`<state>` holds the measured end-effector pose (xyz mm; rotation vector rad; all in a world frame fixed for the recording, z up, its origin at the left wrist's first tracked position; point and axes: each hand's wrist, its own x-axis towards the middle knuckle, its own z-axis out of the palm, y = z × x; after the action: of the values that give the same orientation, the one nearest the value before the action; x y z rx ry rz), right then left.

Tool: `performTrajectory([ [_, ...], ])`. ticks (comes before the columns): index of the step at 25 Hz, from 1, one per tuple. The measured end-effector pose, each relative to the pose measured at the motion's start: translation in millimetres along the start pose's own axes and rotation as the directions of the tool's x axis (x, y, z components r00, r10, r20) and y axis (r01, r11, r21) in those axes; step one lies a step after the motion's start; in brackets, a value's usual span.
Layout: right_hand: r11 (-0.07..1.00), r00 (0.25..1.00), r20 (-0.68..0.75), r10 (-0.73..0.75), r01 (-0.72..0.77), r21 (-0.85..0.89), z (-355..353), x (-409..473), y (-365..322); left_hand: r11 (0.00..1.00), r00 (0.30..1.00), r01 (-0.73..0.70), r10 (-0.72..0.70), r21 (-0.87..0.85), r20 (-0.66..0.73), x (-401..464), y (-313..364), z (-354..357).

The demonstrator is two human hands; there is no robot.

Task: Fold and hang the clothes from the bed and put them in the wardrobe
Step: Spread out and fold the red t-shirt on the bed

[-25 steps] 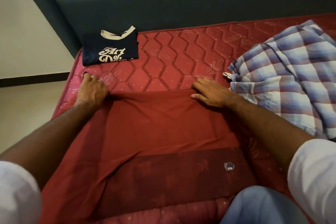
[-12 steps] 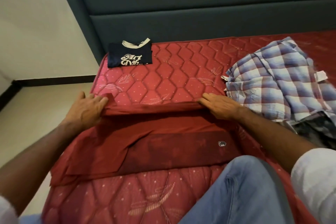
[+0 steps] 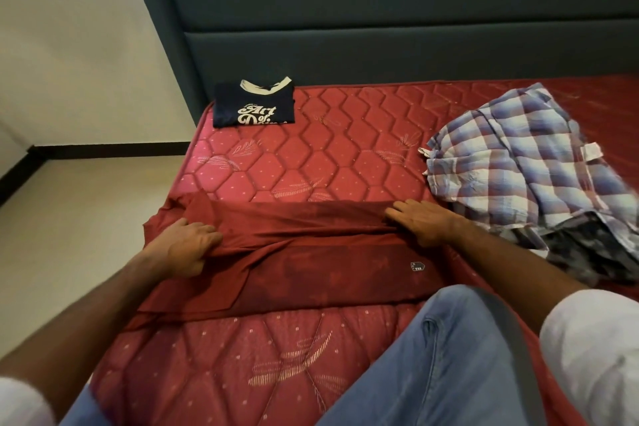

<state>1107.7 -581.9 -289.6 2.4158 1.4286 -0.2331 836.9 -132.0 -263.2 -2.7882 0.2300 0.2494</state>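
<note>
A dark red garment (image 3: pixel 311 252) lies across the red quilted mattress (image 3: pixel 311 162), its far part doubled toward me into a band. My left hand (image 3: pixel 183 245) grips the band's left end with curled fingers. My right hand (image 3: pixel 422 221) holds the right end, fingers tucked into the fold. A navy T-shirt (image 3: pixel 254 105) with white lettering lies folded at the mattress's far left corner. A crumpled blue-and-white plaid shirt (image 3: pixel 525 156) sits to the right of my right hand.
A dark patterned garment (image 3: pixel 587 249) peeks out under the plaid shirt. The grey padded headboard (image 3: pixel 380 28) stands behind the mattress. Pale floor (image 3: pixel 69 218) lies off the left edge. My knee in blue jeans (image 3: pixel 449 356) rests on the mattress's near part.
Both hands have pulled the red garment's far edge toward me, folding it over into a narrower band. The view has tilted up and back.
</note>
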Motion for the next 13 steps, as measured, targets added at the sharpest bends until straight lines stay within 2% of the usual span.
performTrajectory([
  [2, 0.997, 0.995, 0.103, 0.017, -0.024, 0.068, -6, -2, 0, 0.997, 0.995, 0.044, -0.037, -0.067, 0.095, -1, 1, -4],
  [4, 0.976, 0.988, 0.149, 0.035, -0.066, 0.21, -13, 0, 2, 0.987, 0.978, 0.061, -0.03, -0.148, 0.208, 0, 0, -11],
  [7, 0.872, 0.989, 0.082, 0.119, -0.144, 0.468, -22, 7, 4, 0.981, 0.96, 0.089, -0.039, -0.17, 0.277, 5, -6, -24],
  [9, 0.752, 0.96, 0.019, 0.279, -0.231, 0.617, -23, 13, 8, 0.976, 0.98, 0.136, -0.108, -0.168, 0.166, 11, -9, -28],
  [11, 0.64, 0.898, 0.009, 0.44, -0.321, 0.698, -22, 19, 11, 0.956, 0.986, 0.156, -0.166, -0.247, -0.02, 30, -5, -30],
  [13, 0.648, 0.863, -0.046, 0.503, -0.341, 0.681, -14, 26, 20, 0.944, 0.971, 0.112, -0.17, -0.312, -0.168, 57, 6, -34],
])
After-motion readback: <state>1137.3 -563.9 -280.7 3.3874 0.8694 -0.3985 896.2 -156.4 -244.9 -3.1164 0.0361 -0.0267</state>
